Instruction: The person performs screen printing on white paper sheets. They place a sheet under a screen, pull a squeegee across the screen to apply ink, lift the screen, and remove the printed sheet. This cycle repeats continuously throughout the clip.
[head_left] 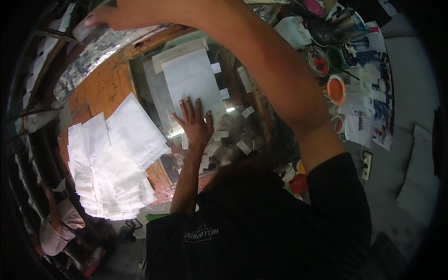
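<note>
My left hand (195, 125) lies flat, fingers spread, on the lower part of a white sheet (191, 74). The sheet, which looks like paper or a flat bag, rests on a glass plate (224, 123) with small tape-like pieces (243, 147) stuck on it. My right arm stretches across the top of the view to the far left. There my right hand (103, 17), partly cut off by the edge, has its fingers curled at a pale, greyish thing (83, 32) too dim to name.
A fanned pile of white sheets or bags (109, 172) covers the left of the wooden table (100, 98). Open paint tubs (336, 89) and a white jug (293, 31) stand at the right. Another person (58, 228) is at the lower left. A socket strip (367, 165) lies at right.
</note>
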`<state>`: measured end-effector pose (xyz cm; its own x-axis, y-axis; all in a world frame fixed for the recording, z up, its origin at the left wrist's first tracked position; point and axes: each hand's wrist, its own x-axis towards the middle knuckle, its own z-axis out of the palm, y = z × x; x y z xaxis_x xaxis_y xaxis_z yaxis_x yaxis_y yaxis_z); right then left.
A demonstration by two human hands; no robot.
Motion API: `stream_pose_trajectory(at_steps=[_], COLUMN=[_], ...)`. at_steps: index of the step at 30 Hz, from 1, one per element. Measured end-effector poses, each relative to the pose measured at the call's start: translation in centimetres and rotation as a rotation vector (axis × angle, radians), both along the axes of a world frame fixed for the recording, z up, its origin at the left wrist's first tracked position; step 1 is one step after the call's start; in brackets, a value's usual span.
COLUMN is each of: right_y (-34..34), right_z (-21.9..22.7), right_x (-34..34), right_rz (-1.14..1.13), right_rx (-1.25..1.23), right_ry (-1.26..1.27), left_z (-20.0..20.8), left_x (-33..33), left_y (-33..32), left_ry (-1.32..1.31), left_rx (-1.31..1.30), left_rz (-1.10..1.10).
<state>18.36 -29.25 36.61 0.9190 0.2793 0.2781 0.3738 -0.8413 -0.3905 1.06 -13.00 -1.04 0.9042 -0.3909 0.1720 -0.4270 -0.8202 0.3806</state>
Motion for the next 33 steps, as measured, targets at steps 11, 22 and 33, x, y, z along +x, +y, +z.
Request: stream_pose_trajectory(at_steps=[11, 22, 33], right_y=[2.3, -3.4, 2.0], right_z=[-16.2, -32.0, -31.9], right_x=[-12.7, 6.1, -2.1], right_rz=[-0.121, -0.218, -0.098], right_rx=[0.045, -0.131, -0.237], right_ry=[-0.063, 0.089, 0.291], left_z=[12.2, 6.7, 5.2], left_x=[-5.9, -5.1, -6.0], left_y=[4.9, 6.3, 7.3], left_ry=[0.650, 1.339, 1.278], left_rx=[-1.574, -1.696, -1.786], left_rz=[0.409, 0.972, 0.945])
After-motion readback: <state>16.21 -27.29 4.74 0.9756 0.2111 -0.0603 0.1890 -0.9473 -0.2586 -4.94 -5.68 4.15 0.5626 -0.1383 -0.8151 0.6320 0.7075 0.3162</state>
